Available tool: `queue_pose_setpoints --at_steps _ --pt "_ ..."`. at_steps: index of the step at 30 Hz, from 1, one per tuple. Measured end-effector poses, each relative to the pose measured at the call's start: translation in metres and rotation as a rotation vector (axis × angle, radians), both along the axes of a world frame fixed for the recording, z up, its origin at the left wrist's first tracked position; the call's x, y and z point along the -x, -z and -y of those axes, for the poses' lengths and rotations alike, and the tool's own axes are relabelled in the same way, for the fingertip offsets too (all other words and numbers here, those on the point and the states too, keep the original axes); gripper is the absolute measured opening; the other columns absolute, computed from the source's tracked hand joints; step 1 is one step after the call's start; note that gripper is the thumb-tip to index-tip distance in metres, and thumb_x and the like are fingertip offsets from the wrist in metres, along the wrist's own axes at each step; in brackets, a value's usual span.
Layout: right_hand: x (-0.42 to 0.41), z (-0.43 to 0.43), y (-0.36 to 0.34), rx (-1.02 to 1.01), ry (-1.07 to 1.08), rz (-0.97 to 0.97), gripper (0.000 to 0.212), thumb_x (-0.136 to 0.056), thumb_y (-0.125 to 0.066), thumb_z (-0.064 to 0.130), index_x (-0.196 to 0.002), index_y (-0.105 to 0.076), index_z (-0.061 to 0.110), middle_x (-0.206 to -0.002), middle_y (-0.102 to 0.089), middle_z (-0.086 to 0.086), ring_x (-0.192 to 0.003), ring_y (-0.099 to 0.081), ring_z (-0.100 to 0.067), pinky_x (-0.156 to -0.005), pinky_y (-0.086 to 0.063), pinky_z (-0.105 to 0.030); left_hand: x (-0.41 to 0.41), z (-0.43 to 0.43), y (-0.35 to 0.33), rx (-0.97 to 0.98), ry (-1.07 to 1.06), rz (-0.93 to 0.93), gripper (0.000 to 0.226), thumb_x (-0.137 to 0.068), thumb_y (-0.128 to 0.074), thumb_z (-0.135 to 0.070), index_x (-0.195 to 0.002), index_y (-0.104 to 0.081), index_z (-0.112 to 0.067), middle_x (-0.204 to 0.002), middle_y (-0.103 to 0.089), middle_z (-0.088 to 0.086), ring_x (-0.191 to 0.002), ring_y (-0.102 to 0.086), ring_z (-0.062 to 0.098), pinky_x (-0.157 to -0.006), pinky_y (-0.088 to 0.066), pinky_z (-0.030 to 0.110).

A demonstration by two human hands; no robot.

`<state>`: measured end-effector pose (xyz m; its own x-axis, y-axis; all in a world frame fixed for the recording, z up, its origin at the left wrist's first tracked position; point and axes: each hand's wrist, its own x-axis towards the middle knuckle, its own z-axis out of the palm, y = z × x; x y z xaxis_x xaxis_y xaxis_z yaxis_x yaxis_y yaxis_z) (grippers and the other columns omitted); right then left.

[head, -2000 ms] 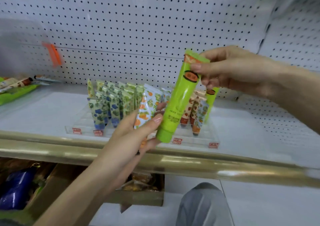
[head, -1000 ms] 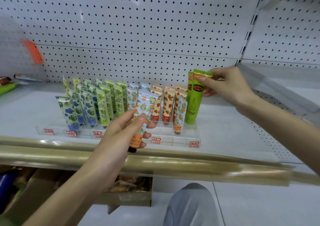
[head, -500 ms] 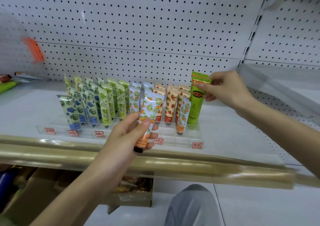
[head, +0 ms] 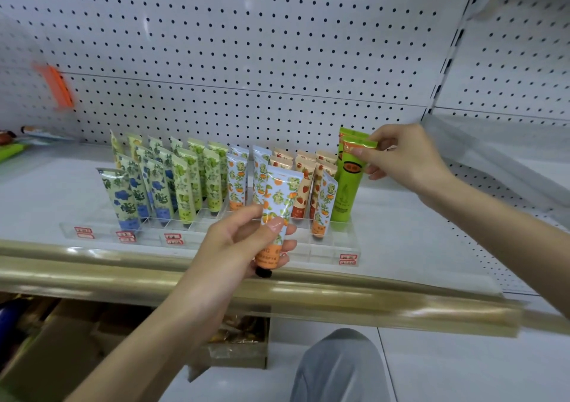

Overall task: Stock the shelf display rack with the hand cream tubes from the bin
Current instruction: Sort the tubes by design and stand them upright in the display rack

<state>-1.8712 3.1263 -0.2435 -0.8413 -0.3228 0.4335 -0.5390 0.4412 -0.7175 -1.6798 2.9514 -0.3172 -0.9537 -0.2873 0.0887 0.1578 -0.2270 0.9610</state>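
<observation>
Nearest, at the bottom edge: a knee in grey cloth (head: pixel 336 367). Left of it, under the shelf, sits a cardboard box (head: pixel 237 344) w/ wrapped stuff inside, too blurred to name. Above that the gold edge strip (head: pixel 339 301) runs the full width.

L hand (head: pixel 237 244) is up in front of the strip, fingers + thumb curled round the lower half of an orange-print tube (head: pixel 279 204). The tube is upright w/ its black cap down, held in the air just in front of the clear rack (head: pixel 334 245). Hand + tube hide the rack's front-centre slots and part of the rows behind. Red price labels (head: pixel 348 259) line the rack's front lip.

In the rack, left to right, all caps down: blue-print tubes (head: pixel 123 198), green-leaf tubes (head: pixel 185 191), more orange-print ones, then strawberry tubes (head: pixel 303 188).

R hand (head: pixel 404 157) pinches the crimped top of a plain green tube (head: pixel 347 188). It stands at the rack's right end, base down, w/ a second green tube right behind it.

At the back is white pegboard (head: pixel 246 46) w/ a blurred orange tag (head: pixel 60 88) at left. Loose items (head: pixel 12 151) lie on the shelf's far left, cut off by the frame.
</observation>
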Motion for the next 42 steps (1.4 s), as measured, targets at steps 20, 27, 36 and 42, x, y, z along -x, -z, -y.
queue_pose_setpoints --at_steps 20,27,36,42 --pt "-0.074 0.012 -0.022 -0.081 -0.435 0.072 0.013 -0.083 -0.068 0.028 -0.078 -0.072 0.016 -0.061 -0.064 0.005 -0.05 -0.058 -0.007 -0.047 -0.049 -0.022 0.006 -0.014 -0.002 0.054 0.029 0.035 0.041 -0.066 -0.069 -0.026 -0.102 -0.057 -0.011 -0.093 -0.076 0.01 -0.092 -0.071 0.028 -0.087 -0.056 0.043" --pt "-0.073 0.012 -0.017 -0.068 -0.418 0.193 0.029 -0.084 -0.065 0.035 -0.061 -0.069 0.017 -0.056 -0.062 0.003 -0.048 -0.055 -0.008 -0.045 -0.046 -0.02 0.007 -0.02 -0.002 0.055 0.024 -0.008 0.039 -0.063 -0.069 -0.028 -0.096 -0.057 -0.011 -0.09 -0.076 0.014 -0.083 -0.07 0.025 -0.085 -0.054 0.045" --pt "-0.046 0.008 0.003 -0.19 -0.028 -0.083 0.021 -0.076 -0.074 0.04 -0.076 -0.074 0.019 -0.067 -0.069 0.002 -0.068 -0.067 -0.016 -0.06 -0.057 -0.026 0.009 0.004 0.005 0.001 -0.044 0.007 0.043 -0.07 -0.065 -0.026 -0.108 -0.055 -0.009 -0.094 -0.076 0.01 -0.088 -0.073 0.026 -0.076 -0.06 0.035" --pt "-0.044 0.016 0.012 -0.263 -0.038 -0.064 0.011 -0.078 -0.075 0.029 -0.08 -0.076 0.018 -0.072 -0.07 0.008 -0.068 -0.064 -0.004 -0.066 -0.054 -0.024 0.011 0.007 0.014 0.008 -0.033 0.025 0.034 -0.069 -0.067 -0.029 -0.098 -0.056 -0.015 -0.094 -0.076 0.011 -0.09 -0.072 0.027 -0.082 -0.057 0.04"
